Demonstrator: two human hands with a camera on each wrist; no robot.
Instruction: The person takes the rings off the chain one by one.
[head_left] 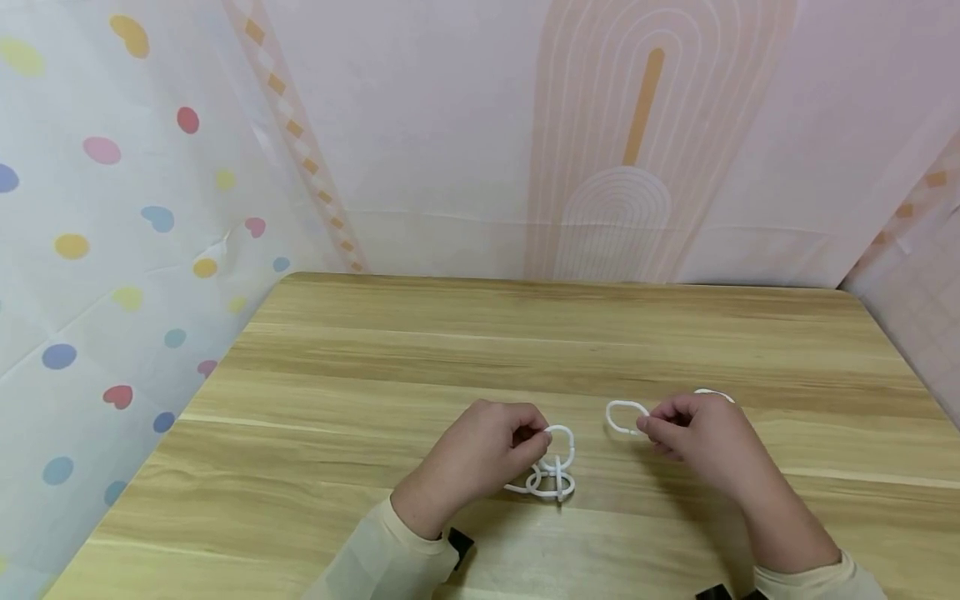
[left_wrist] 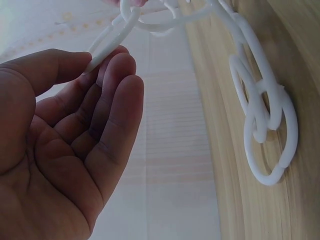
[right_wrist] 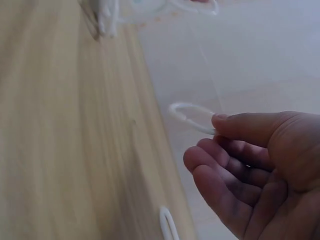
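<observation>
Between thumb and fingers, my left hand [head_left: 491, 446] pinches the top ring of a white plastic link chain [head_left: 551, 483]. The upper ring stands raised in the head view, while the lower links lie bunched under it by the wood. The left wrist view shows several of these oval links [left_wrist: 272, 135] hooked through one another. My right hand [head_left: 708, 437] pinches a single white oval link [head_left: 626, 417] by its end, held off to the right of the chain and apart from it. In the right wrist view this loose link [right_wrist: 190, 117] points away from the fingertips.
Another white link [head_left: 714, 393] lies on the table behind my right hand, partly hidden by it. The wood-grain table [head_left: 420, 333] runs back to a patterned cloth backdrop [head_left: 435, 150]. A dotted cloth [head_left: 142, 333] hangs along the left side.
</observation>
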